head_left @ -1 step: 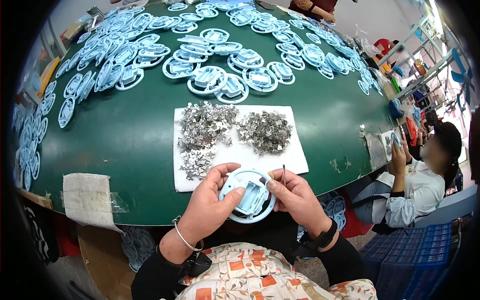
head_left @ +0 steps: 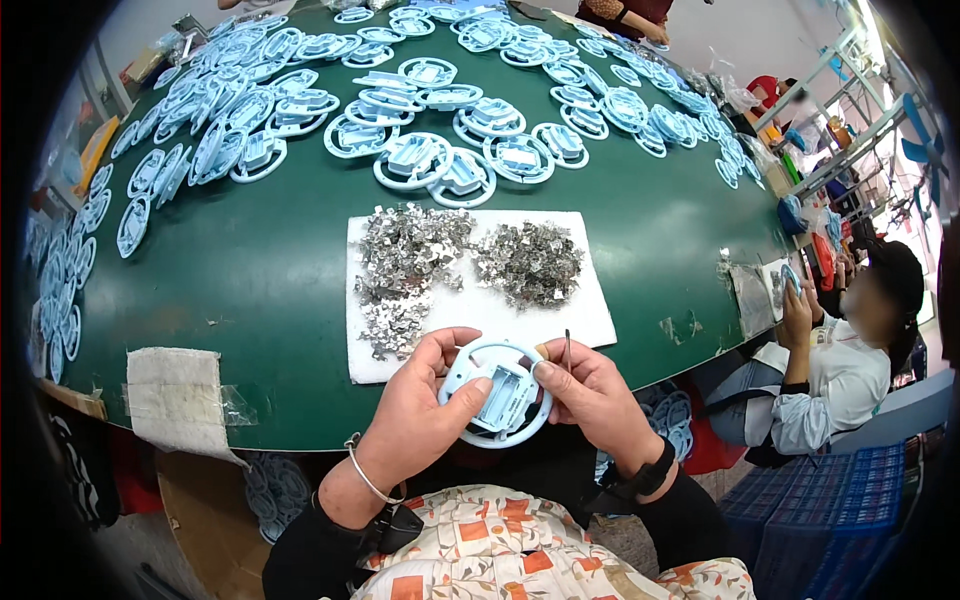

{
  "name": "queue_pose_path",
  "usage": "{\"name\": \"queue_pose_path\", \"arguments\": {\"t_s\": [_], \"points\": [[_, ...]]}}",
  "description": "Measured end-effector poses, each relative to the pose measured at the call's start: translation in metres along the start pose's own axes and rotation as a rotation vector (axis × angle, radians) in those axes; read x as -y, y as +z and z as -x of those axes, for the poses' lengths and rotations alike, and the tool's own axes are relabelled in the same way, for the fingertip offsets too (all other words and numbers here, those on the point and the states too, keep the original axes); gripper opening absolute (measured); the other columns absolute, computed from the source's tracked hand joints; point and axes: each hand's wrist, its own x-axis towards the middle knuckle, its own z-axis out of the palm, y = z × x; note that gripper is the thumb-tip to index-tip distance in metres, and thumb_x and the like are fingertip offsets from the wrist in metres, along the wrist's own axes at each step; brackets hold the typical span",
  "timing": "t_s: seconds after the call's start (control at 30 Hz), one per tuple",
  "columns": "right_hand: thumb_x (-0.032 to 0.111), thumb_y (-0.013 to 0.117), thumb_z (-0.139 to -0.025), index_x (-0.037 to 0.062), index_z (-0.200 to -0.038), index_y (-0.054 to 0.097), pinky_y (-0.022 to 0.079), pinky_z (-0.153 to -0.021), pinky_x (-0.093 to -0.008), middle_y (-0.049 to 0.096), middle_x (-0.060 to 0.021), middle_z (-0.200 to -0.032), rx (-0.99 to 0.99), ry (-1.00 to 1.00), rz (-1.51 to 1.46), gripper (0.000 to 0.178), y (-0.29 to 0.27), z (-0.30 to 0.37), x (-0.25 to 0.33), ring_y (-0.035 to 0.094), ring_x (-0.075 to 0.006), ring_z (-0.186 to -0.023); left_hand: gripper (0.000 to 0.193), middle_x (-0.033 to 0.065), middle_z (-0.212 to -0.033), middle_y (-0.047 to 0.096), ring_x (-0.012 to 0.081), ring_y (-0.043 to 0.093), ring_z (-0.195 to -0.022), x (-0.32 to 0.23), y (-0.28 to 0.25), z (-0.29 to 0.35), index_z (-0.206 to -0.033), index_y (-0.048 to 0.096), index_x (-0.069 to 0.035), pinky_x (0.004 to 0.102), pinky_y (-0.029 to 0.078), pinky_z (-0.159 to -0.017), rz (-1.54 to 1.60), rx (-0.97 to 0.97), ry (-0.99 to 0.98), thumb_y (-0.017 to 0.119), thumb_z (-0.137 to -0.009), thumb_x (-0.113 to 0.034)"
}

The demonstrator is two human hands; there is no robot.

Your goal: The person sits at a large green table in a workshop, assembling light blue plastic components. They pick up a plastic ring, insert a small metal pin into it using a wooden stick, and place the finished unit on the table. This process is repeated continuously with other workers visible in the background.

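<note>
Between my hands is a light-blue round plastic housing (head_left: 522,436), a ring with a rectangular battery compartment across its middle. My left hand (head_left: 420,400) grips its left rim, thumb lying on the inner part. My right hand (head_left: 590,392) pinches the right rim between thumb and fingers. A thin dark metal tool (head_left: 568,346) sticks up from among the right fingers; its lower part is hidden. Just beyond the hands, a white foam sheet (head_left: 560,326) bears two heaps of small metal contact pieces, a larger left heap (head_left: 405,262) and a darker right heap (head_left: 530,265).
Many matching blue housings (head_left: 415,158) lie piled over the far and left parts of the green table (head_left: 290,290). A white cloth pad (head_left: 178,398) is taped at the left front edge. On the right, a seated co-worker (head_left: 830,370) holds a similar housing. Blue crates (head_left: 820,510) stand below.
</note>
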Motion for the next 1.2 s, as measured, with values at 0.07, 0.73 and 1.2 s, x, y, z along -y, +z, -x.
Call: {"name": "queue_pose_path", "arguments": {"t_s": [0.07, 0.73, 1.2], "points": [[0.025, 0.064, -0.105, 0.0031, -0.115, 0.063, 0.039, -0.053, -0.016, 0.061, 0.0051, -0.082, 0.015, 0.0, -0.051, 0.024, -0.002, 0.002, -0.003, 0.052, -0.0002, -0.064, 0.054, 0.0172, -0.12, 0.063, 0.0194, 0.064, -0.109, -0.01, 0.002, 0.001, -0.143, 0.049, 0.005, 0.0312, 0.054, -0.091, -0.209, 0.037, 0.015, 0.069, -0.095, -0.012], [0.006, 0.066, -0.102, -0.0014, -0.127, 0.06, 0.045, -0.062, -0.0177, 0.063, 0.0009, -0.088, 0.015, -0.428, 0.032, 0.027, 0.02, 0.001, -0.006, 0.056, -0.0019, -0.072, 0.046, 0.0066, -0.105, 0.056, 0.0116, 0.048, -0.074, -0.01, -0.003, 0.005, -0.139, 0.049, 0.005, 0.025, 0.044, -0.06, 0.815, 0.247, -0.402, 0.036, -0.111, -0.03], [0.013, 0.078, -0.094, 0.0009, -0.113, 0.068, 0.043, -0.06, -0.0197, 0.06, 0.0054, -0.077, 0.08, -0.248, 0.0, 0.024, 0.022, -0.011, 0.001, 0.05, -0.0024, -0.068, 0.041, 0.007, -0.104, 0.057, 0.0123, 0.051, -0.079, 0.001, -0.008, 0.005, -0.136, 0.052, 0.003, 0.024, 0.047, -0.062, 0.957, 0.388, -0.485, 0.04, -0.11, -0.026]]}}
